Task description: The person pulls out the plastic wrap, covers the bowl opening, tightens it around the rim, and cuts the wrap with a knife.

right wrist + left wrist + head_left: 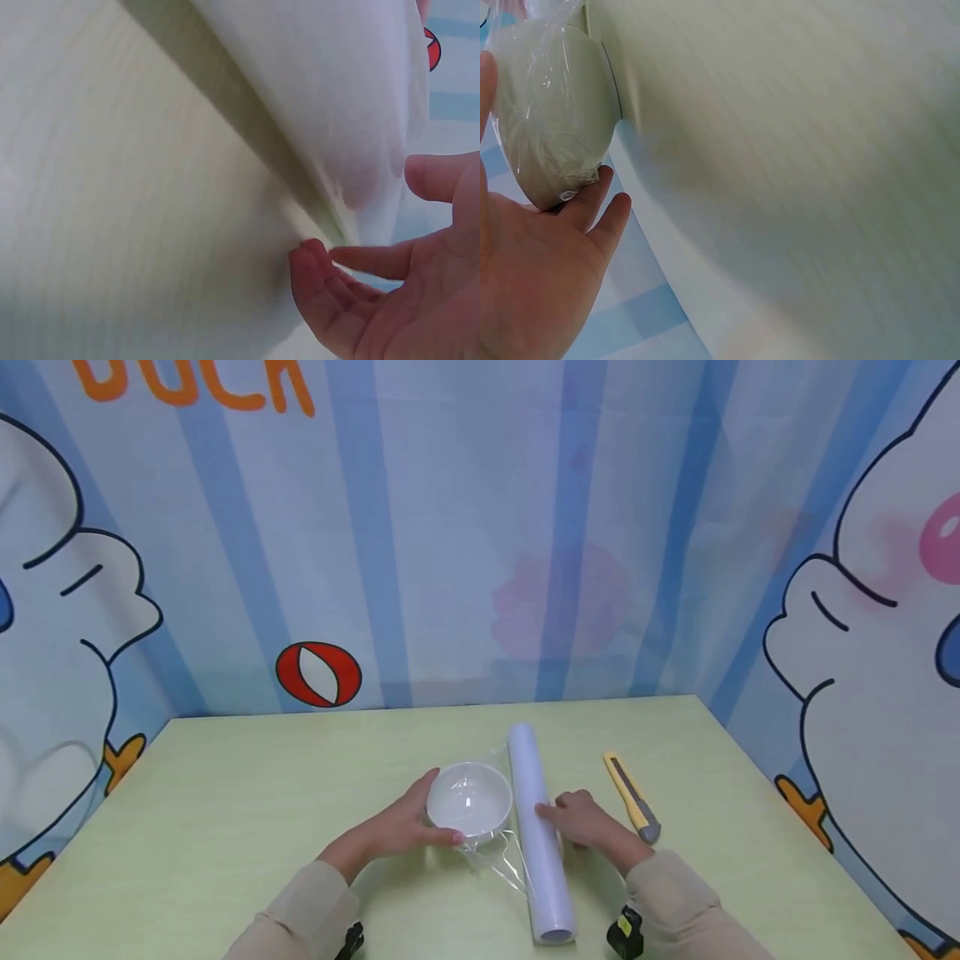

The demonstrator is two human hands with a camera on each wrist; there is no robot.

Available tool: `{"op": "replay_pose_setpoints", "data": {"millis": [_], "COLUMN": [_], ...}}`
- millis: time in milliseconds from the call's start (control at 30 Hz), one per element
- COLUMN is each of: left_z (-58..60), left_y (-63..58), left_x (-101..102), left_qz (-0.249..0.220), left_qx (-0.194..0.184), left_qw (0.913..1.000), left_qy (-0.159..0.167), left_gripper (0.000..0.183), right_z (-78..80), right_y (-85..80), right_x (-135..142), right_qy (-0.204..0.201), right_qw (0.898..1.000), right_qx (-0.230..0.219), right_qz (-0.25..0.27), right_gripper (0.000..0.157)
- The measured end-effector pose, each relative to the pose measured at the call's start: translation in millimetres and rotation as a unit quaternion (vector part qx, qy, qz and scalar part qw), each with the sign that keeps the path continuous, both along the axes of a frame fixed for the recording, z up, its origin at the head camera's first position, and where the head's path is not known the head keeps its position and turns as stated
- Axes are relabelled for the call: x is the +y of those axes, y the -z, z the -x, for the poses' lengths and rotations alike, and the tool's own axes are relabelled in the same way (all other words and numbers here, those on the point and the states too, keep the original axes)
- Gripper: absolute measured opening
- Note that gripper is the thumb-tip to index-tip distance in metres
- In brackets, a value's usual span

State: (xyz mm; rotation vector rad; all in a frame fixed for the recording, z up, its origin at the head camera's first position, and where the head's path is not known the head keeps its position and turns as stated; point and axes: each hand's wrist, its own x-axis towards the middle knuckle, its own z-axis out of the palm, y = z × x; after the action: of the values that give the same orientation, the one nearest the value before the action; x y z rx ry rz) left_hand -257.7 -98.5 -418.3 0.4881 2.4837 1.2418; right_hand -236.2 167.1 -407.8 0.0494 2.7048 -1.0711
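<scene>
A white bowl [469, 797] stands left of a long white roll of cling film [542, 852]. Clear film stretches from the roll over the bowl, and the left wrist view shows it wrinkled round the bowl's underside [559, 112]. My left hand [408, 818] holds the bowl by its left side, the thumb along the near rim and the fingers on the far side. My right hand [588, 820] is at the roll's right side, a fingertip touching it. In the right wrist view, that hand's fingers [367, 262] are partly bent beside the roll.
A yellow and grey utility knife [632, 797] lies on the pale table [247, 810], right of my right hand. Behind the table hangs a blue striped cloth [465, 527] with printed figures. A black device [626, 933] is at my right wrist.
</scene>
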Motion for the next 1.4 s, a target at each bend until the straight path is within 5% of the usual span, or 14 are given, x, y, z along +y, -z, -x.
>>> {"op": "replay_pose_setpoints", "data": {"millis": [300,633,1133,1400], "left_z": [2.0,1.6,-3.2,-3.9], "left_y": [0.9,1.6,-0.1,-3.2], "left_x": [-2.0,-5.5,-8.5,-9.3], "left_qz": [0.002,-0.003,0.006,0.013], "left_qx": [0.01,0.014,0.016,0.019], "left_qw": [0.9999,0.9998,0.9998,0.9997], "left_qy": [0.005,0.011,0.009,0.01], "left_gripper": [0.11,0.111,0.109,0.107], "right_z": [1.9,3.2,-3.1,-5.0], "right_y": [-0.1,-1.7,0.7,4.8], "right_x": [1.6,3.7,10.7,19.8], "right_qy": [0.037,0.052,0.015,-0.002], "right_qw": [0.998,0.998,0.995,1.0], "right_qx": [-0.043,-0.029,0.027,-0.011], "right_qz": [0.023,0.015,-0.099,0.01], "right_gripper": [0.039,0.031,0.041,0.048]}}
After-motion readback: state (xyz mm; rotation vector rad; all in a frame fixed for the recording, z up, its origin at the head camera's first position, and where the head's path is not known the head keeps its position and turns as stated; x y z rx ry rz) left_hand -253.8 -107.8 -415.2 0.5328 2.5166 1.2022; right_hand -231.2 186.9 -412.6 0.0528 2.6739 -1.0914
